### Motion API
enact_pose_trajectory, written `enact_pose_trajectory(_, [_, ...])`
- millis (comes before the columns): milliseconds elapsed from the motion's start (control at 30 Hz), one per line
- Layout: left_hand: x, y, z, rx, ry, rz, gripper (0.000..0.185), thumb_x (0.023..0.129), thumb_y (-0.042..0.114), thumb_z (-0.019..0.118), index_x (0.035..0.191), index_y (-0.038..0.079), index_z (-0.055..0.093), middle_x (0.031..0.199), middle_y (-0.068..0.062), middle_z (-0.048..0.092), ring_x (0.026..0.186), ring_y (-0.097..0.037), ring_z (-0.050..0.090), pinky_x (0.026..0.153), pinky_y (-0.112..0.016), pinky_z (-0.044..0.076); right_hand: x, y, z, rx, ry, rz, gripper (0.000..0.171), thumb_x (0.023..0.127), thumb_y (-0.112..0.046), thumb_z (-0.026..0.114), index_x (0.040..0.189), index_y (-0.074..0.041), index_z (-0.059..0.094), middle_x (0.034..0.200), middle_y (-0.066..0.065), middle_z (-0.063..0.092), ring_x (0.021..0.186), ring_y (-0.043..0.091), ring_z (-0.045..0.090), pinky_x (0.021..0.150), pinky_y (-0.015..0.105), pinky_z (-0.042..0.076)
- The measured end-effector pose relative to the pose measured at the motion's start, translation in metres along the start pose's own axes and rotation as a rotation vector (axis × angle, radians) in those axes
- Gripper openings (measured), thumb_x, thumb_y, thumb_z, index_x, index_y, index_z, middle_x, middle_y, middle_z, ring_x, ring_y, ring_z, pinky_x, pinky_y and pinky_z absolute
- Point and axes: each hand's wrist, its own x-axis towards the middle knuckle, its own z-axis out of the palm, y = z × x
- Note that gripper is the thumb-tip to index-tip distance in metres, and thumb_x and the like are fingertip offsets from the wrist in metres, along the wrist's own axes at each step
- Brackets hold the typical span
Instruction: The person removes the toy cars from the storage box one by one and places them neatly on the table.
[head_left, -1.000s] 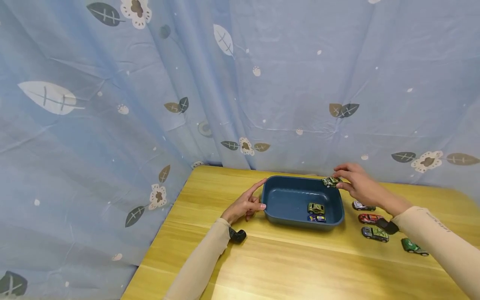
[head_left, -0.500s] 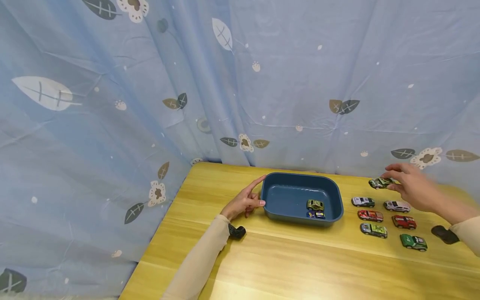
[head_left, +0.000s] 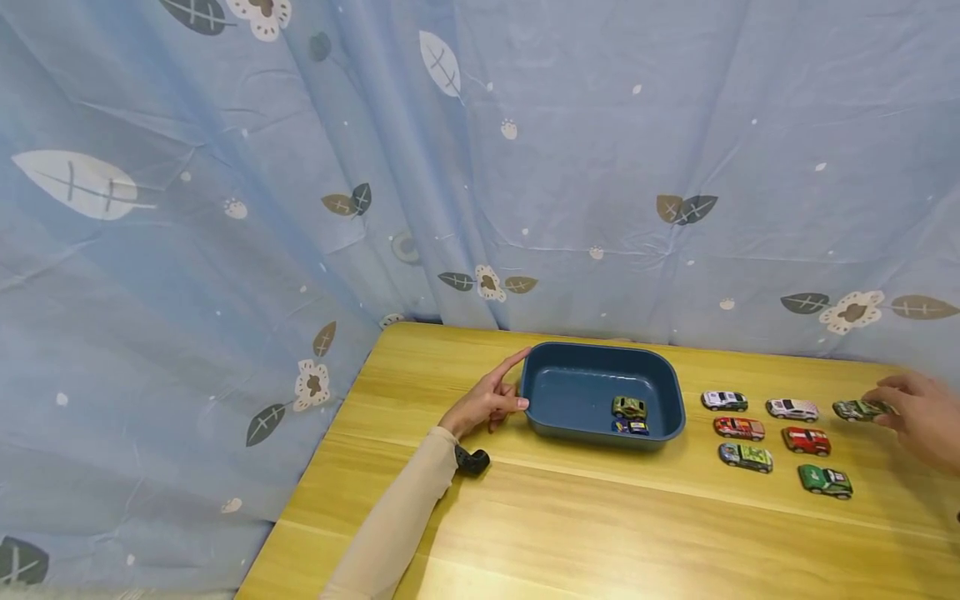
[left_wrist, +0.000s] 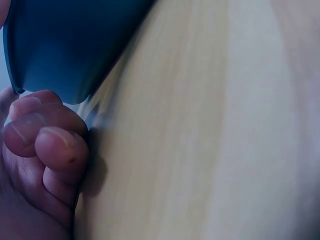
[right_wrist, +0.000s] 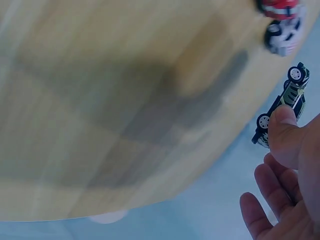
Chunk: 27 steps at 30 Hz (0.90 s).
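At the far right of the head view my right hand pinches a green camouflage toy car. In the right wrist view the thumb presses on that toy car, its wheels facing sideways and the other fingers below it. My left hand steadies the left end of a dark blue plastic bin, index finger stretched to the back corner and thumb at the rim. The remaining fingers fold under beside the bin wall. Inside the bin lie an olive camouflage toy car and a blue-purple one.
Right of the bin, toy cars stand in rows: white, orange-red, green-yellow, white-pink, red and green. A blue patterned curtain hangs behind the wooden table.
My right hand has carried the camouflage toy car from over the bin's back right corner to the far right, beside the white-pink car, and lowered it. The left hand stays at the bin.
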Motion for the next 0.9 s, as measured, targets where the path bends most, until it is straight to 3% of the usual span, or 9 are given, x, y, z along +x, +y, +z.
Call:
enact_pose_trajectory(100, [0.0, 0.0, -0.001, 0.004, 0.002, 0.005, 0.093, 0.098, 0.013, 0.073, 0.171, 0.039, 0.02, 0.06, -0.003, 0.034, 0.048, -0.018, 0.03, 0.042, -0.032, 0.033, -0.009, 0.006, 0.005, 0.008, 0.019, 0.019, 0.083, 0.097, -0.051, 0.011, 0.093, 0.012, 0.064, 0.102, 0.039, 0.054, 0.086, 0.055, 0.055, 0.076, 0.065, 0.048])
enact_pose_trajectory(233, [-0.001, 0.0, -0.001, 0.002, 0.01, 0.0, 0.091, 0.098, 0.014, 0.073, 0.169, 0.043, 0.023, 0.06, -0.002, 0.034, 0.048, -0.017, 0.031, 0.043, -0.032, 0.033, -0.015, 0.011, 0.011, 0.01, 0.059, 0.012, 0.092, 0.099, -0.06, 0.006, 0.091, 0.011, 0.064, 0.097, 0.038, 0.055, 0.078, 0.053, 0.057, 0.068, 0.063, 0.05])
enact_pose_trajectory(367, [-0.002, 0.0, -0.001, 0.001, 0.003, 0.003, 0.091, 0.099, 0.015, 0.073, 0.169, 0.043, 0.023, 0.061, -0.002, 0.034, 0.048, -0.017, 0.03, 0.043, -0.033, 0.033, -0.02, 0.012, 0.014, 0.021, 0.044, 0.028, 0.098, 0.089, -0.065, 0.0, 0.091, 0.009, 0.065, 0.097, 0.036, 0.056, 0.076, 0.05, 0.058, 0.066, 0.061, 0.05])
enact_pose_trajectory(500, [-0.001, -0.001, 0.0, -0.002, -0.001, 0.009, 0.091, 0.098, 0.015, 0.073, 0.169, 0.044, 0.024, 0.06, -0.002, 0.033, 0.048, -0.018, 0.029, 0.043, -0.033, 0.033, -0.022, 0.01, 0.014, 0.018, -0.013, 0.066, 0.061, 0.106, -0.041, 0.034, 0.097, 0.01, 0.066, 0.101, 0.038, 0.056, 0.082, 0.053, 0.06, 0.071, 0.062, 0.051])
enact_pose_trajectory(633, [0.0, 0.0, 0.0, -0.008, 0.004, 0.007, 0.089, 0.098, 0.015, 0.073, 0.166, 0.05, 0.027, 0.06, -0.002, 0.033, 0.048, -0.019, 0.028, 0.043, -0.033, 0.032, -0.021, 0.008, 0.013, 0.014, -0.046, 0.08, 0.024, 0.108, -0.012, 0.059, 0.1, 0.01, 0.065, 0.102, 0.038, 0.055, 0.083, 0.052, 0.06, 0.072, 0.062, 0.052])
enact_pose_trajectory(667, [-0.001, 0.0, 0.0, -0.009, 0.006, 0.006, 0.088, 0.098, 0.015, 0.074, 0.165, 0.051, 0.028, 0.06, -0.002, 0.033, 0.048, -0.019, 0.028, 0.043, -0.033, 0.032, -0.021, 0.007, 0.014, 0.015, -0.054, 0.086, 0.031, 0.11, -0.018, 0.052, 0.101, 0.01, 0.065, 0.103, 0.039, 0.054, 0.083, 0.052, 0.06, 0.072, 0.062, 0.052])
enact_pose_trajectory(767, [-0.001, 0.0, 0.001, -0.012, 0.008, 0.006, 0.088, 0.098, 0.014, 0.073, 0.164, 0.053, 0.029, 0.06, -0.002, 0.034, 0.047, -0.018, 0.028, 0.042, -0.033, 0.033, -0.021, 0.007, 0.017, 0.026, -0.084, 0.13, 0.016, 0.106, -0.005, 0.063, 0.103, 0.011, 0.062, 0.106, 0.04, 0.052, 0.086, 0.054, 0.059, 0.074, 0.063, 0.05])
enact_pose_trajectory(800, [-0.001, 0.0, 0.001, -0.009, 0.007, 0.007, 0.088, 0.098, 0.014, 0.073, 0.164, 0.052, 0.029, 0.06, -0.002, 0.034, 0.047, -0.018, 0.028, 0.042, -0.033, 0.033, -0.021, 0.008, 0.019, 0.029, -0.095, 0.147, 0.012, 0.096, 0.01, 0.069, 0.104, 0.011, 0.061, 0.107, 0.04, 0.051, 0.088, 0.056, 0.058, 0.076, 0.064, 0.049])
enact_pose_trajectory(900, [-0.002, 0.0, 0.003, -0.004, 0.011, 0.004, 0.088, 0.098, 0.014, 0.073, 0.164, 0.052, 0.029, 0.06, -0.003, 0.034, 0.047, -0.017, 0.029, 0.043, -0.033, 0.033, -0.023, 0.011, 0.025, 0.039, -0.105, 0.191, 0.026, 0.085, 0.019, 0.072, 0.106, 0.011, 0.059, 0.108, 0.041, 0.05, 0.092, 0.057, 0.056, 0.08, 0.066, 0.047])
